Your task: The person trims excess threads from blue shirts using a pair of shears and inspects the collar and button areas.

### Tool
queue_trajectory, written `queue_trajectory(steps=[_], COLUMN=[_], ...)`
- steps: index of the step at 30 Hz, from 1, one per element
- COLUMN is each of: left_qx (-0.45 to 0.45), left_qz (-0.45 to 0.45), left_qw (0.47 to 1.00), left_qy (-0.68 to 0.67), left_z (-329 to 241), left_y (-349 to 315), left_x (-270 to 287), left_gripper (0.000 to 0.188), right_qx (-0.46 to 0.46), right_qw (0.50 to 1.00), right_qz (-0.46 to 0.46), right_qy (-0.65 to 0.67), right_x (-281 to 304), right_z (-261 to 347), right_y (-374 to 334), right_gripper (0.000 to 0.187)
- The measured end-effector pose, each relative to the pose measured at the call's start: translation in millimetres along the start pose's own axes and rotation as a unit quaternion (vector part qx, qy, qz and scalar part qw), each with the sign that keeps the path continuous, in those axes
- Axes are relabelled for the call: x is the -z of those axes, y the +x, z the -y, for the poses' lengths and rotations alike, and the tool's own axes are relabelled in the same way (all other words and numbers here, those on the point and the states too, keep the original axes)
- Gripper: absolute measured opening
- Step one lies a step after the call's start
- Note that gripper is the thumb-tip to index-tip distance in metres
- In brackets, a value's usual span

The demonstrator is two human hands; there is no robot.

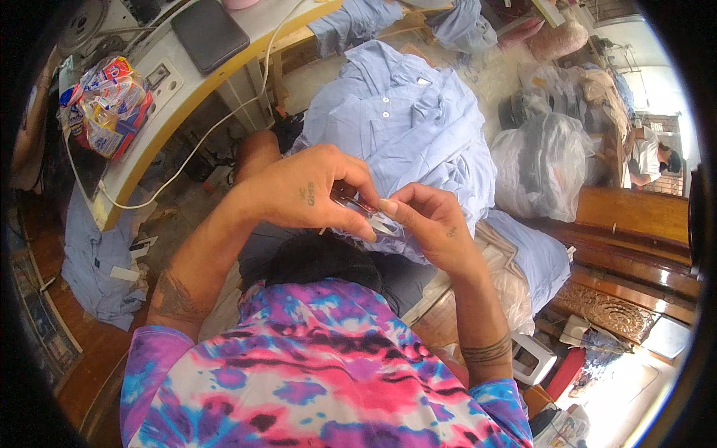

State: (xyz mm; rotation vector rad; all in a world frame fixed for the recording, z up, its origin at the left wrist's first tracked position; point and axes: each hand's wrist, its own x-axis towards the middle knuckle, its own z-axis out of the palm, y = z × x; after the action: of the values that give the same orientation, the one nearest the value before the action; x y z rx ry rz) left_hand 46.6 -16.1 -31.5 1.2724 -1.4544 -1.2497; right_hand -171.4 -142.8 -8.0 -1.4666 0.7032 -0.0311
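Btwn both hands, just this side of the light-blue shirt pile point(441, 123), is a small metal tool point(382, 227) w/ a pointed blade. L hand point(306, 190) is curled, gripping it btwn thumb & fingers. R hand point(441, 228) has thumb & index pinched together right at the tool; can't tell exactly what's btwn the tips. Off R of hands, past the pile: clear plastic bag point(541, 175). Well L of hands: white table point(168, 93) w/ multicol. packet point(108, 108) & dark flat case point(210, 36) on top.
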Motion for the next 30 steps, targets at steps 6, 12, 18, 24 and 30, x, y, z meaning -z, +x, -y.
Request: queue_trajectory(steps=[6,12,18,24,30], left_qx=[0.010,-0.003,0.000,0.007,0.038], left_qz=[0.009,-0.005,-0.022,-0.019,0.029], left_qw=[0.999,0.995,0.997,0.989,0.987], left_qy=[-0.051,-0.098,-0.081,-0.146,-0.153], left_z=[10.0,17.2,12.1,10.3,9.8], left_y=[1.5,0.0,-4.3,-3.1,-2.4], left_x=[-0.4,-3.6,-2.9,-2.8,4.0], left_gripper=[0.032,0.027,0.025,0.027,0.027], right_qx=[0.003,0.007,0.008,0.022,0.073], right_qw=[1.000,0.999,0.998,0.992,0.989], right_qz=[0.000,-0.017,-0.038,-0.048,-0.072], right_qy=[-0.005,0.034,0.057,0.115,0.110], right_x=[2.5,-3.6,-12.2,-9.8,-15.3], right_z=[-7.8,-12.5,-11.2,-19.3,-28.5], right_y=[2.1,3.0,1.2,2.5,-2.7], right_gripper=[0.025,0.023,0.024,0.022,0.015])
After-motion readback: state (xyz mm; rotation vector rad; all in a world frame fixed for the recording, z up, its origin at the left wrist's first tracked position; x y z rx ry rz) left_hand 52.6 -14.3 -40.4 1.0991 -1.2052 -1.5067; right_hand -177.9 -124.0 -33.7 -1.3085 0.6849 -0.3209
